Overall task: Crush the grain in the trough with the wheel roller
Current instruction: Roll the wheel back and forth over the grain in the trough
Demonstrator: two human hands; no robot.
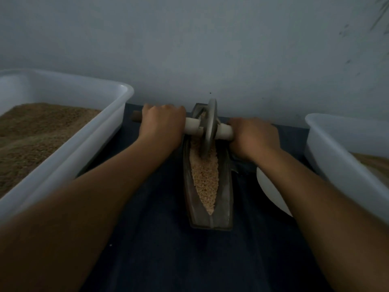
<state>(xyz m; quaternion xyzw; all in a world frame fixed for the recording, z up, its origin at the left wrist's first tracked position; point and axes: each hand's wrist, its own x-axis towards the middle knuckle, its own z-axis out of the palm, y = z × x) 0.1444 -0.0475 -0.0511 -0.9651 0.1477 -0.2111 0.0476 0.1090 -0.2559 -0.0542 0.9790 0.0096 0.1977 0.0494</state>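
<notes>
No writing could be read anywhere. The boat-shaped metal trough (pixel 208 216) lay on the dark blue cloth (pixel 160 239), long axis running near to far, pale grain (pixel 204 175) filling its groove. The wheel roller (pixel 209 125) stood upright at the far end, axle crosswise; the left hand (pixel 162 123) and right hand (pixel 253 137) each gripped a handle. White tubs (pixel 88 140) flanked the cloth closely, the wall just beyond.

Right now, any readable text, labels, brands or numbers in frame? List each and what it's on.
None readable. No print or label shows on the left tub, right tub, trough or wheel roller. The frame is dim and soft, so fine embossing on the metal could go unseen.
</notes>
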